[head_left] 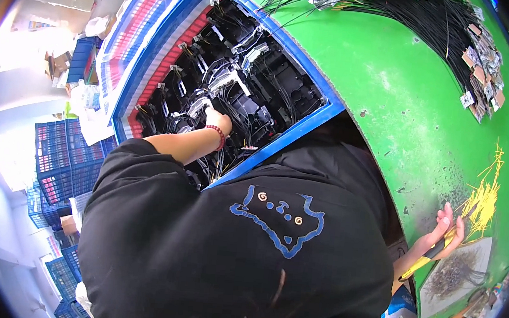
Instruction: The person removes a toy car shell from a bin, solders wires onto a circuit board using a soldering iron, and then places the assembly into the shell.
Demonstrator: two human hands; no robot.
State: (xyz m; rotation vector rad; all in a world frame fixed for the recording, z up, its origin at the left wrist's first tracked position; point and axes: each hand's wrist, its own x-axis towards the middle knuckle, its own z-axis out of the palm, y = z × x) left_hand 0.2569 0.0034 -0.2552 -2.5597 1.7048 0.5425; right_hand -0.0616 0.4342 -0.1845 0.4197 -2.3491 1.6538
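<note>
Left hand [217, 120] down among black parts [288, 82] in blue crate [315, 117]; cannot tell whether fingers pinch. Right hand [449, 232] curled loosely round yellow-and-black tool [417, 268], by green surface [360, 59], near yellow strips [482, 204].

Bare hands: two, a left hand [218, 121] and a right hand [446, 233]. Bracelet of round dark-red beads [220, 135]: one visible. Slim hand tool with yellow-and-black handle [417, 267]: one. Large blue-rimmed plastic crate [280, 144] in the foreground: one. Black plastic parts [294, 87] inside: many, overlapping, no exact count. Broad green worktop [360, 59]: one. Thin black cables [420, 31]: dozens, too tangled to tally. Thin yellow sticks [482, 200]: one heap, dozens. Pale rectangular sheet [481, 247]: one. Black cloth shirt [209, 264]: one, bearing one blue-outlined animal drawing [279, 207] with two pale spirals. Blue latticed plastic crates [68, 149], stacked: several, exact number unclear.
</note>
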